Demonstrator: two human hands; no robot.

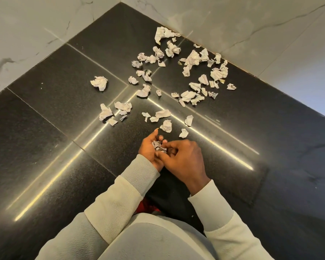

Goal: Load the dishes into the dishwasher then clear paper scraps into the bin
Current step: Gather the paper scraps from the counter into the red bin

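Observation:
Several crumpled white paper scraps (188, 72) lie scattered over a black polished stone surface (54, 113). My left hand (150, 149) is cupped palm up and holds a small wad of scraps (158, 146). My right hand (184, 160) reaches over it, and its fingertips pinch the wad in the left palm. The nearest loose scraps (167, 125) lie just beyond my fingers. No dishes, dishwasher or bin are in view.
White marble walls (251, 25) meet in a corner at the back of the black surface. A lone scrap (99, 83) lies apart to the left. My pale sleeves and torso fill the lower frame.

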